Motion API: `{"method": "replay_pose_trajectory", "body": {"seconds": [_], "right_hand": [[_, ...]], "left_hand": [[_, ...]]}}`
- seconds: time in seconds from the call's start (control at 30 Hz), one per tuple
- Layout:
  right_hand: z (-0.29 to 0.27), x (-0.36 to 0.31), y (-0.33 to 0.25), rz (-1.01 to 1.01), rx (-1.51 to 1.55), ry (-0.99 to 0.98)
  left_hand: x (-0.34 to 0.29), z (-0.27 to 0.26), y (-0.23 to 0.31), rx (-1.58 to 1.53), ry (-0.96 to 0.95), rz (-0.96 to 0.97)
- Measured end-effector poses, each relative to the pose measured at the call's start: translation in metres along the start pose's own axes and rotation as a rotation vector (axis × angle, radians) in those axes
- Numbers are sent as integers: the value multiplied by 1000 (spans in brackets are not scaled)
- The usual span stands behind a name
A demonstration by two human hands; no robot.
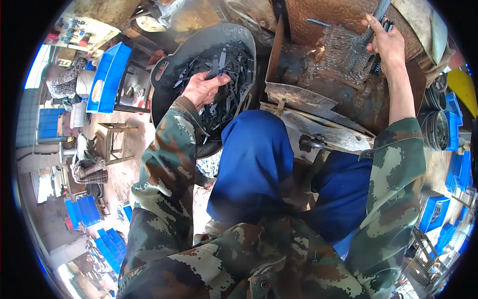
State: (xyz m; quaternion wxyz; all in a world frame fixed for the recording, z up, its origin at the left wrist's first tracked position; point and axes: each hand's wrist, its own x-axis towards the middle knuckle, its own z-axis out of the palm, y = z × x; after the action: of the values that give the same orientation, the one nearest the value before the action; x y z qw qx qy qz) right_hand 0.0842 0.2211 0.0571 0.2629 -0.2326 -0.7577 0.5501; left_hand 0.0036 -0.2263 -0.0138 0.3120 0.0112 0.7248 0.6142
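My left hand [205,88] is closed with thumb and fingers round a few dark flat metal strips [217,65], which point up and away from me. It is held over a black tub [164,102] heaped with many similar strips [239,74]. At the far right, my right hand [390,46] wraps round a grey bar [382,11] that runs out past the top edge. Small black pieces [388,24] show beside its fingers; what they are I cannot make out. Just left of that hand lies a rough, grimy, wet-looking block [341,55] in a rusty metal trough [298,55].
A bent sheet-metal lip [303,99] edges the trough close to my knees. Blue plastic bins [108,79] stand at the left, with a wooden stool [118,142] below them. Another person [67,79] sits at far left. Dark round buckets [434,129] are at the right.
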Motion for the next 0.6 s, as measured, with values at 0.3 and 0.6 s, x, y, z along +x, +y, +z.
{"method": "replay_pose_trajectory", "body": {"seconds": [0.3, 0.6], "right_hand": [[6, -8, -5, -45, 57, 51], [10, -11, -14, 3, 23, 62]], "left_hand": [[-13, 39, 52, 14, -291, 185], [-4, 132, 126, -49, -488, 252]]}}
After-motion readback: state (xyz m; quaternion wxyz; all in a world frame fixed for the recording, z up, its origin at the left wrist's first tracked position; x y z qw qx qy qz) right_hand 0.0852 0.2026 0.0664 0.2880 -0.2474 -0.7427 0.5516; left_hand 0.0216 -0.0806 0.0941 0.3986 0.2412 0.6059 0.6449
